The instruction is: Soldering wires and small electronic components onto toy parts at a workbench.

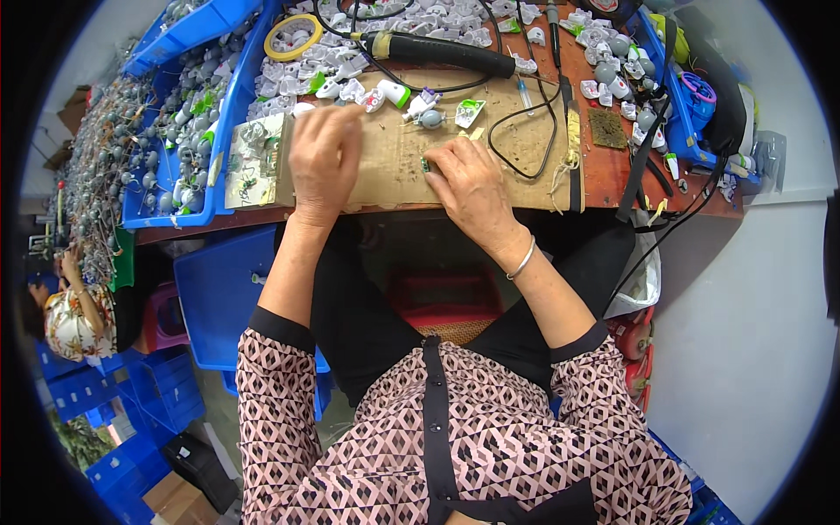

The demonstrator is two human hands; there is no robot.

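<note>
My left hand (325, 162) is raised over the left part of the cardboard mat (394, 179), its fingers smeared by motion; whether it holds anything is hidden. My right hand (470, 184) rests on the mat, thumb and fingers pinched on a small green circuit board (426, 164), mostly covered by the fingertips. Just beyond it lies an open white-and-green plastic housing (470, 112). A white part with a grey ball (429, 117) sits to its left. Farther left is a white-and-green plastic piece (394, 93). A flat box with bits of wire (255, 162) stands beside my left wrist.
A black cylindrical tool (437, 54) and a looping black cable (494, 144) lie across the back. White plastic shells (306, 70) and a tape roll (293, 37) are piled behind. Blue bins (219, 166) flank the table. At far left, another person's patterned sleeve (79, 324) shows.
</note>
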